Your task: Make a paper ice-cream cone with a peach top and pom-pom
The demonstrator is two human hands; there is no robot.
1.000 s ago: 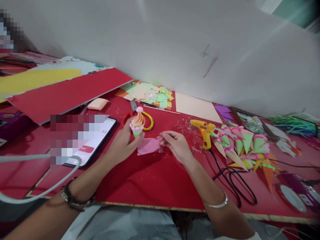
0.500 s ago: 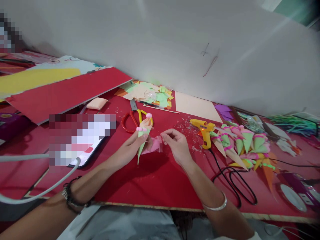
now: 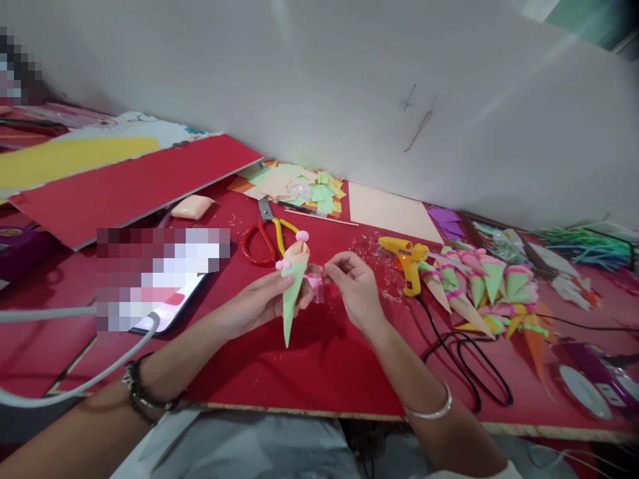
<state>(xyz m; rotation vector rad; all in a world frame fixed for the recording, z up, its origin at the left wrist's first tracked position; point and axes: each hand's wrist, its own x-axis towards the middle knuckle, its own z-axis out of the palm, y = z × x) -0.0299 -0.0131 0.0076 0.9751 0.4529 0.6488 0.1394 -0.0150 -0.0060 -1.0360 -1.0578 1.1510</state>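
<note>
My left hand point(image 3: 264, 296) is closed on a pale green paper cone point(image 3: 292, 299), which stands point down with a folded peach top. Small pink pom-poms point(image 3: 283, 265) sit at its left edge, and another tops the peach fold. Behind the fingers of this hand shows a small clear plastic bag point(image 3: 315, 286) with pink bits inside, partly hidden. My right hand point(image 3: 355, 286) is just right of the bag, thumb and fingertips pinched together; what they hold, if anything, is too small to make out.
Scissors point(image 3: 264, 239) with red and yellow handles lie beyond my left hand. A yellow glue gun point(image 3: 410, 266) with a black cord lies right, beside a pile of paper cones point(image 3: 492, 283). At left lies a phone point(image 3: 180, 299); paper scraps point(image 3: 309, 186) lie by the wall.
The paper cone has turned in my left hand and come slightly lower and right, showing more of its green front. The plastic bag is now more covered. My right hand has barely moved.
</note>
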